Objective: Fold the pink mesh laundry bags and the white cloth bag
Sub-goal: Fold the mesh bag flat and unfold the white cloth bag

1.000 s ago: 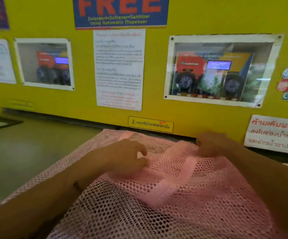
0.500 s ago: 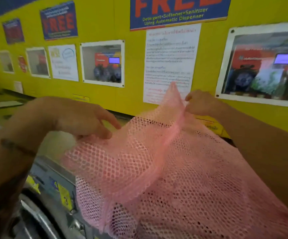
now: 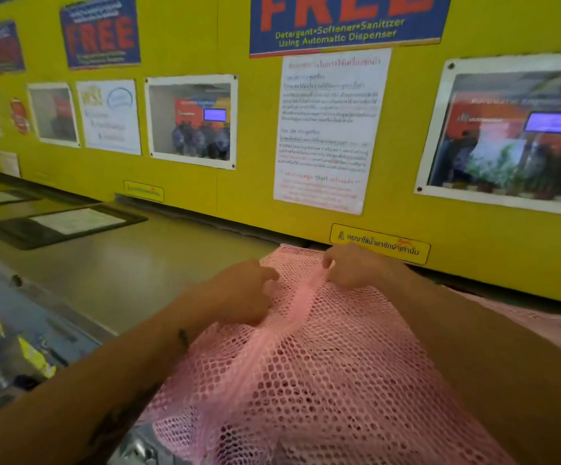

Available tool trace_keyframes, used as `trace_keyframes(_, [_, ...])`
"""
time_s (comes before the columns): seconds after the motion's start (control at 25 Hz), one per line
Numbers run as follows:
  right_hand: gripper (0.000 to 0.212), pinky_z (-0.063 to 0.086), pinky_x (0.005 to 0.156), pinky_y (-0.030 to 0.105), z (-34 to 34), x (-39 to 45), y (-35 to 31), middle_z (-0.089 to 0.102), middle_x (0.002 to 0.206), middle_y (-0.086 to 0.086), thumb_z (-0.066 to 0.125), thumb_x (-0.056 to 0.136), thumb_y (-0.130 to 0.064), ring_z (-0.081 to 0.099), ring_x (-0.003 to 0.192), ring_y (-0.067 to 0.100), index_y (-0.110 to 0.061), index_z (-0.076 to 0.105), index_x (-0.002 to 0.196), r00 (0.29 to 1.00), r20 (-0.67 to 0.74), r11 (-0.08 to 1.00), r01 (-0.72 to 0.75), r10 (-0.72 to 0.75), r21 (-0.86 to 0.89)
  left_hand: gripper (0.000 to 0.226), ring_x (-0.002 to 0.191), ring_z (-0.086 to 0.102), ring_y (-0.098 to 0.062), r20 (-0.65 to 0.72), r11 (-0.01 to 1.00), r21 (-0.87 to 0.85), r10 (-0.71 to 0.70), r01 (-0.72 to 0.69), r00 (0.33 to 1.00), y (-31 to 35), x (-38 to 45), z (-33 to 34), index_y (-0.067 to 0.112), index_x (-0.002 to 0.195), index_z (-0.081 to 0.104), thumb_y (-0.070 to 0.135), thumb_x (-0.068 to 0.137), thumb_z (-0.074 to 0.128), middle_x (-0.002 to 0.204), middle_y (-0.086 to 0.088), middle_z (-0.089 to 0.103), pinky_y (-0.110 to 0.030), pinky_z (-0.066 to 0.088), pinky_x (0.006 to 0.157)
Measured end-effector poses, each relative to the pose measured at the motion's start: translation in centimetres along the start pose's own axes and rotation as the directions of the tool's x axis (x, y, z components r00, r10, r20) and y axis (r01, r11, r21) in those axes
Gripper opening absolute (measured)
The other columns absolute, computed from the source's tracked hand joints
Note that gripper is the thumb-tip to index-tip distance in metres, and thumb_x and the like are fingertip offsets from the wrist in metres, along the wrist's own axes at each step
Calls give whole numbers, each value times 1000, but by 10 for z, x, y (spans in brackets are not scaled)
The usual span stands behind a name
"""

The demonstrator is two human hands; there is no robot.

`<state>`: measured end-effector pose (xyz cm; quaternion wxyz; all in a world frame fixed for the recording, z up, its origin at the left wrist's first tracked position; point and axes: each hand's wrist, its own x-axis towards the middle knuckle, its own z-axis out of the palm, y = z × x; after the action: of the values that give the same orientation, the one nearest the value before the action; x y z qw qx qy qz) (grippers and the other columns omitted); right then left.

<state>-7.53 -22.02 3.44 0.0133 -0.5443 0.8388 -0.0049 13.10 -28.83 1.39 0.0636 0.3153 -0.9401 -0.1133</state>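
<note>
Your left hand [image 3: 245, 290] and right hand [image 3: 353, 266] each pinch the far edge of the pink bag [image 3: 312, 374]. Bag lies on the counter [image 3: 121, 273] below the yellow wall [image 3: 245, 182]; hands are near, not touching.

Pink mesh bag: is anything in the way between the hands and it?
No. Both the left hand and the right hand already rest on the pink mesh bag, fingers pinching its far edge near the yellow wall.

Both forearms come in bare from the bottom corners of the frame, no sleeves, no watch or rings showing. The left hand [image 3: 245, 293] has a small dark mark near its wrist; the right hand [image 3: 356, 268] looks unmarked
</note>
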Motion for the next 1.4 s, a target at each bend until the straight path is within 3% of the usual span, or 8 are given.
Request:
trace_keyframes(0.32, [16,55,76,36,16,52,-29,69,98,5,58,86,-25,63,85,23,-15,67,93,990,-107,996,-91,90,-6,35,82,57,-17,-241,975,-211,16,-69,970,-15,30,-5,27,107,65,10,79,56,91,4,64,-26,47,72])
trace_keyframes(0.52, [17,42,58,32,-5,75,-31,56,80,3,64,83,-28,57,77,26,-15,53,79,905,-351,971,-226,240,82,21,93,58,-28,-386,963,-221,59,-154,921,-31,47,-19,33,85,54,13,81,49,100,-6,64,-36,47,70])
trace_keyframes(0.64, [28,37,48,27,-18,76,-36,48,66,4,59,86,-25,53,69,24,-14,45,64,956,-171,967,-219,239,129,24,103,59,-24,-220,972,-221,33,-83,975,-45,40,-28,26,112,58,36,91,54,121,-4,61,-34,46,81])
trace_keyframes(0.72, [21,43,54,29,-19,69,-42,56,73,10,53,85,-20,54,67,24,-8,55,68,981,-102,982,-157,168,104,43,117,54,-22,-47,985,-163,49,-56,998,-56,29,-30,27,127,55,49,90,52,134,-3,55,-33,42,92])
trace_keyframes(0.8, [27,55,80,39,-18,57,-51,65,106,16,52,89,-22,63,93,27,-5,67,103,997,20,993,-78,76,92,51,132,42,-25,64,996,-59,72,-68,995,-67,16,-22,35,133,51,56,86,50,146,-2,45,-40,35,109])
trace_keyframes(0.96, [38,38,106,36,-25,17,-62,51,143,5,46,101,-28,49,127,25,-12,57,134,986,165,999,33,-38,30,46,141,26,-30,76,969,229,79,-94,994,-76,6,-1,44,138,43,54,94,34,153,-4,34,-58,20,112])
trace_keyframes(1.24, [40,43,95,33,-59,-90,-31,62,127,-8,55,94,-43,57,111,13,-32,54,132,985,49,985,169,-168,-30,15,92,64,-15,-324,874,-94,426,-477,845,7,-22,-35,28,101,69,27,90,58,98,8,71,-35,52,85])
trace_keyframes(1.4, [24,51,85,35,-70,-179,16,66,97,-21,58,85,-51,64,91,3,-42,62,107,987,112,992,124,-119,-33,11,64,60,-4,-135,676,-270,679,-686,722,89,-61,-33,30,77,66,38,82,62,71,13,67,-32,51,67])
